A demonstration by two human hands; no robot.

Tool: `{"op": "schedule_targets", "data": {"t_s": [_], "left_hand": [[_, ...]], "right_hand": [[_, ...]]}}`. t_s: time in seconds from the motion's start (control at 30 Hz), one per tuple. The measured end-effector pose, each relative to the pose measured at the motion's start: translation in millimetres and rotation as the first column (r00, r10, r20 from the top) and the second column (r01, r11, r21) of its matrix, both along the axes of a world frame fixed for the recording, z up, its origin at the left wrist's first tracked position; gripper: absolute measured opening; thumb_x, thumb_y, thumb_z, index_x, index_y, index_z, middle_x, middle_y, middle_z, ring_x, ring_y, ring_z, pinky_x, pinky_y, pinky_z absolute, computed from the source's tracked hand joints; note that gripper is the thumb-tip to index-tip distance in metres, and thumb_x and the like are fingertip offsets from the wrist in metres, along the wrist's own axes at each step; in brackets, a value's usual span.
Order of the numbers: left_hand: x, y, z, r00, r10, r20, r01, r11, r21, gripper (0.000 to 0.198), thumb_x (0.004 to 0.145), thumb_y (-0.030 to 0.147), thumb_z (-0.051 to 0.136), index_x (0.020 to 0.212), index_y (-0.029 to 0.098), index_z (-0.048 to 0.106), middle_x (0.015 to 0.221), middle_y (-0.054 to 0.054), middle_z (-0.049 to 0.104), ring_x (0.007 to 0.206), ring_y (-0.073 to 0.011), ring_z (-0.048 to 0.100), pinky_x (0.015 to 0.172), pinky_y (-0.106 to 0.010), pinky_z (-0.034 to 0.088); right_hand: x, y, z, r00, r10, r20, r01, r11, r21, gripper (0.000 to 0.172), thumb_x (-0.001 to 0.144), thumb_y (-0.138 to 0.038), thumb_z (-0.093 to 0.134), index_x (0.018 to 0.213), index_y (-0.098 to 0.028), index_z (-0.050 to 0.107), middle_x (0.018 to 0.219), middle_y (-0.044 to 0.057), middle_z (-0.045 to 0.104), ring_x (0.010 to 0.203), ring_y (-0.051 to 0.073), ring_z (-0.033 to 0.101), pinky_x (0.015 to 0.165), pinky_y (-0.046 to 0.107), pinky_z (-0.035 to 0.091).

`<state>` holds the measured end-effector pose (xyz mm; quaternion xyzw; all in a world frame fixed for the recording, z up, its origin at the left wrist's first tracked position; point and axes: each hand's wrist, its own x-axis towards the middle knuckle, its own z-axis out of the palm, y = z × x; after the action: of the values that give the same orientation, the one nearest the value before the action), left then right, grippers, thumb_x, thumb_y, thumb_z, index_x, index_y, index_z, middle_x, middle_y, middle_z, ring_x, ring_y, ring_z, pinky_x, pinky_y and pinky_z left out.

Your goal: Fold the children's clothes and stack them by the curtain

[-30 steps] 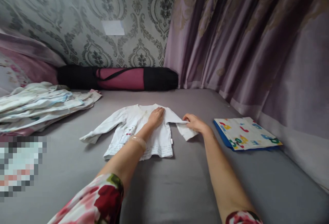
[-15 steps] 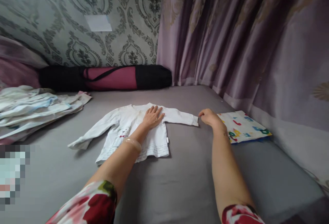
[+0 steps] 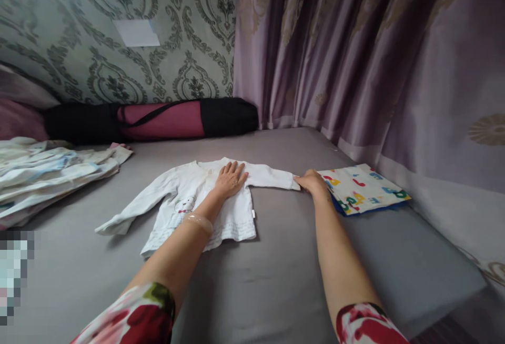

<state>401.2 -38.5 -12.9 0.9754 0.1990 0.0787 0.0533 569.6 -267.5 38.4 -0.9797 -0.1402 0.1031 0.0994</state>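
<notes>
A small white long-sleeved shirt (image 3: 236, 212) lies spread on the grey bed sheet (image 3: 268, 281), with a bear figure and a red bow on its front. My left hand (image 3: 232, 176) rests flat on its upper chest, fingers spread. At the cuff of the sleeve on the right, my right hand (image 3: 311, 182) pinches the fabric between thumb and fingers. The other sleeve stretches out to the lower left. My left forearm covers part of the shirt's body and hem.
Folded cloth printed with colourful letters (image 3: 365, 189) lies right of my right hand. A heap of light clothes (image 3: 51, 175) is at the left. Along the wall lies a long black and maroon bag (image 3: 161, 120). Purple curtains (image 3: 335, 44) hang at the right.
My right hand has closed in on the cuff and now grips it; before, it was just beside the cuff. My left hand stays on the shirt. The view has shifted slightly.
</notes>
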Motion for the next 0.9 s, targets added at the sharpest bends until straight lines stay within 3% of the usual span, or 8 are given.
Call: {"op": "schedule_targets", "data": {"t_s": [0.1,0.33,0.57,0.77,0.9], "left_hand": [[0.1,0.3,-0.1,1.0,0.0,-0.001,0.0,1.0,0.003,0.057,0.098,0.051,0.024,0.147,0.024,0.034,0.152,-0.009,0.037,0.141,-0.0291,0.029,0.114,-0.044,0.025],[0.0,-0.7,1.4,1.0,0.002,-0.006,-0.002,1.0,-0.009,0.058,0.098,0.051,0.024,0.148,0.023,0.035,0.153,-0.01,0.036,0.142,-0.0299,0.028,0.114,-0.043,0.024],[-0.3,-1.2,2.5,1.0,0.001,-0.003,-0.001,1.0,-0.015,0.057,0.098,0.05,0.024,0.148,0.022,0.035,0.152,-0.01,0.037,0.141,-0.0303,0.029,0.114,-0.044,0.024],[-0.8,-2.6,4.8,1.0,0.011,-0.019,-0.011,1.0,-0.029,0.058,0.098,0.05,0.024,0.148,0.022,0.034,0.153,-0.009,0.035,0.142,-0.0294,0.027,0.114,-0.044,0.023],[-0.7,-1.7,3.8,1.0,0.007,-0.012,-0.008,1.0,-0.03,0.058,0.098,0.051,0.024,0.148,0.023,0.034,0.153,-0.009,0.036,0.142,-0.0296,0.028,0.114,-0.044,0.023]], "right_hand": [[0.1,2.7,-1.6,0.999,-0.012,-0.036,0.012,1.0,-0.004,0.033,0.081,-0.043,0.06,0.097,-0.016,0.072,0.102,0.017,0.071,0.102,0.027,0.065,0.078,0.031,0.049],[4.0,2.6,-6.4,0.999,-0.016,-0.052,0.019,0.998,0.067,0.022,0.08,-0.037,0.061,0.091,-0.023,0.074,0.096,0.01,0.073,0.096,0.023,0.067,0.074,0.027,0.048],[2.6,0.7,-5.1,0.994,-0.106,-0.028,0.107,0.992,0.067,0.039,0.086,-0.048,0.051,0.097,-0.017,0.073,0.107,0.016,0.07,0.103,0.028,0.065,0.078,0.032,0.049],[-3.5,1.3,-2.9,0.998,-0.064,-0.018,0.066,0.992,0.105,0.023,0.079,-0.04,0.061,0.094,-0.027,0.074,0.104,0.007,0.072,0.102,0.025,0.065,0.078,0.029,0.049],[-2.0,0.8,-2.9,0.997,-0.077,-0.006,0.077,0.993,0.089,0.022,0.077,-0.034,0.061,0.093,-0.025,0.074,0.103,0.009,0.072,0.099,0.025,0.066,0.075,0.029,0.048]]}}
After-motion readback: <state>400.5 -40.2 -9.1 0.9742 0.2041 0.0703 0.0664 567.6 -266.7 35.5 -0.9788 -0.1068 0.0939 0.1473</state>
